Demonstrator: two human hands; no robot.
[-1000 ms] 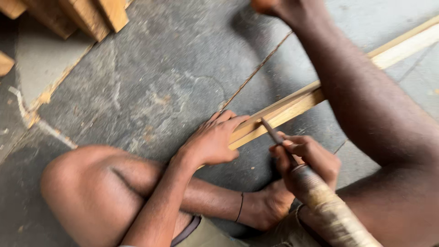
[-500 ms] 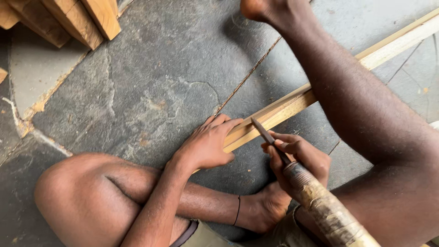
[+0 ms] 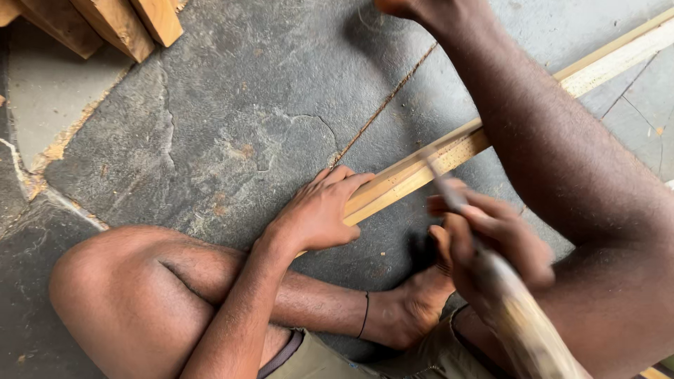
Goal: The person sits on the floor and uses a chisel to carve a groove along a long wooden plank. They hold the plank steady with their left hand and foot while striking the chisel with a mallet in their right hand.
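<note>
Right hand (image 3: 491, 242) now blurred and drawn back slightly, fist closed around a wrapped-handle tool (image 3: 516, 319). Left hand (image 3: 319, 210) lies flat, fingers spread, pinning the wooden strip's (image 3: 421, 168) near end on the stone floor (image 3: 232, 105). Strip looks light, stiff, splinter-prone; hold near the worked end.

I see the right hand (image 3: 495, 242) blurred by motion now, where it was sharp half a second ago. The tool (image 3: 491, 281) it grips is also smeared, and its thin tip (image 3: 437, 175) now lies across the near edge of the wooden strip (image 3: 421, 172), higher than before. The view sits slightly lower, so the wood blocks (image 3: 116, 24) at top left show less.
</note>
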